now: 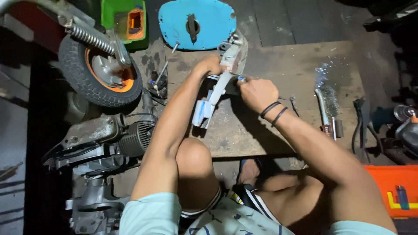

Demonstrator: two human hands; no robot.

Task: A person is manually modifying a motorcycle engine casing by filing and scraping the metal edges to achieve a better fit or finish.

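My left hand (210,65) grips the upper end of a grey metal scooter part (222,82), a long bracket with a rounded housing at the top and a pale blue lower end. My right hand (257,92) is closed around a small tool with a blue tip, pressed against the middle of that part. The part is held tilted above a worn wooden board (278,65). Two dark bands circle my right wrist. My knees are drawn up below the hands.
A scooter wheel (93,72) with orange rim and spring stands at upper left, an engine block (109,143) below it. A blue oval cover (196,19) lies at the top. A chrome lever (323,109) and cables lie right; an orange toolbox (394,189) sits at lower right.
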